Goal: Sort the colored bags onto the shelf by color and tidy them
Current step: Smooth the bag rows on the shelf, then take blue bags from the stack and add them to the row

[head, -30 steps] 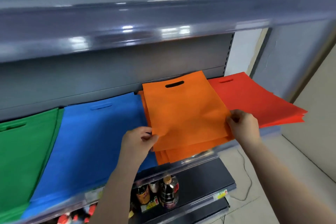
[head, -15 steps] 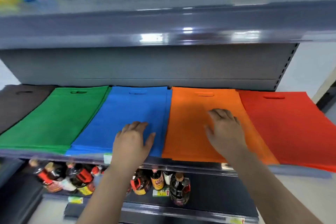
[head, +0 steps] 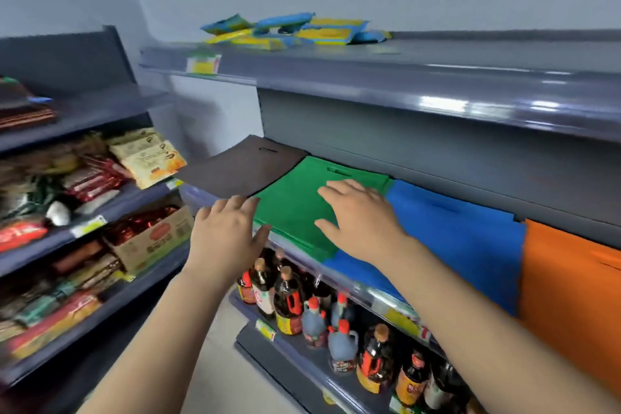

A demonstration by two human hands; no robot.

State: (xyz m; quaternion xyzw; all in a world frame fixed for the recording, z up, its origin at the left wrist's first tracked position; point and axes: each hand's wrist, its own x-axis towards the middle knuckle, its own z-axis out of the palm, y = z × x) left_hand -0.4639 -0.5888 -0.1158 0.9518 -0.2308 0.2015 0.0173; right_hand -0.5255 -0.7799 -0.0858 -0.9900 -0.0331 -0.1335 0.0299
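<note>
**Desk:** What are the hands doing?

**Photographer:** The right hand lies flat on the green bags, fingers straight and spread, palm down, gripping nothing. The left hand is also spread with straight fingers, at the front left corner of the green stack, near the front edge of the black bags. Whether it touches either stack, I cannot tell.

**Desk:** And the bags themselves?

**Photographer:** They lie in flat stacks side by side on the shelf, handle slots toward the back. From the left: black, green, blue bags, then orange bags at the frame's right edge. The black stack juts past the shelf's left end. Green and blue touch along their edges; the orange stack overhangs the front.

**Desk:** What surrounds them?

**Photographer:** Dark sauce bottles with red caps stand on the shelf below. Yellow and blue packets lie on the top shelf. To the left, a second rack holds snack packs and a cardboard box of red-wrapped goods, much of it blurred.
</note>
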